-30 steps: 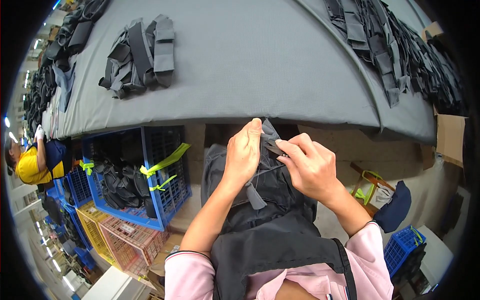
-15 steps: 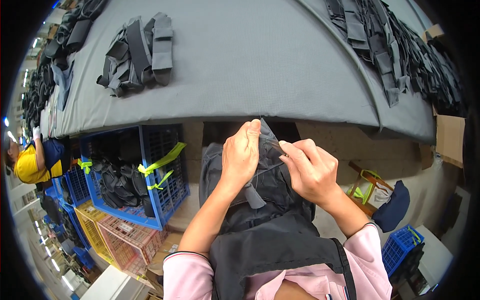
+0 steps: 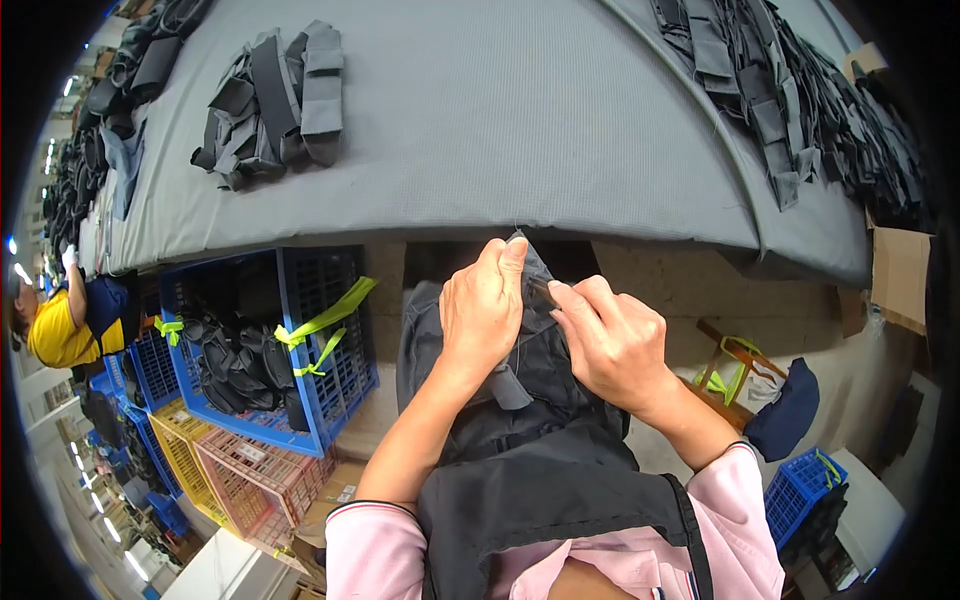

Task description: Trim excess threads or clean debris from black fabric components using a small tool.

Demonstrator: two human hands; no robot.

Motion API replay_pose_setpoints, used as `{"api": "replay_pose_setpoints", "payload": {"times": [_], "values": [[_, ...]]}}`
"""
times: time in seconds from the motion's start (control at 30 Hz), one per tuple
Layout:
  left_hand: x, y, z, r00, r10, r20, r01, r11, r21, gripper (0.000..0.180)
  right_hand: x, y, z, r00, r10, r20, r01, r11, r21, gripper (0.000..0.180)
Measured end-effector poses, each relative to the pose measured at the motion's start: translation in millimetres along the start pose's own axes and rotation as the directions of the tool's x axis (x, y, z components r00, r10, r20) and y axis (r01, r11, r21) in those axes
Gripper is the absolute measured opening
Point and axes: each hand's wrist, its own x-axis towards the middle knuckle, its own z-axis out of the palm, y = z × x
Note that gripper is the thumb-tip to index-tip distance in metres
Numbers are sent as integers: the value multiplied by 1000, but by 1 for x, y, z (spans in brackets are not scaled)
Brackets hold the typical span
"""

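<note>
A dark grey fabric piece (image 3: pixel 540 375) with a strap lies bunched over my lap, just below the edge of the grey work table (image 3: pixel 500 130). My left hand (image 3: pixel 485 310) pinches its top edge between thumb and fingers. Close beside it, my right hand (image 3: pixel 610 340) grips the same upper edge, fingers curled around the cloth. The two hands are almost touching. The lower part of the fabric merges with my dark apron (image 3: pixel 545 500).
A stack of dark fabric pieces (image 3: pixel 270 95) lies at the table's left, and a long row of dark straps (image 3: pixel 790 95) runs along its right. A blue crate (image 3: pixel 275 345) with dark pieces stands at my left, above yellow and pink crates. A person in yellow (image 3: pixel 60 325) works far left.
Both hands have drawn closer together on the fabric's top edge. The left hand's grip has shifted slightly higher; the fabric is more bunched between them.
</note>
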Motion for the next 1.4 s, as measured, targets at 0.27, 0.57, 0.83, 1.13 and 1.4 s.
{"api": "replay_pose_setpoints", "payload": {"times": [0.27,0.57,0.83,1.13,1.4], "values": [[-3,-3,0,1000,7,12,-7,1000,-15,47,-3,4,-1,999,15,-50,-8,991,131,27],[2,-20,-2,978,-43,206,104,949,-296,53,-1,9,-1,989,149,1,-139,925,354,27],[6,-18,-18,857,-157,492,361,862,-354,62,16,22,-18,991,-31,132,-17,939,343,27],[6,-26,-18,820,-95,565,363,848,-385,62,33,28,-18,902,-288,321,191,935,300,25],[4,-26,-20,802,-114,586,393,840,-374,64,34,23,-16,894,-336,295,246,921,303,19]]}}
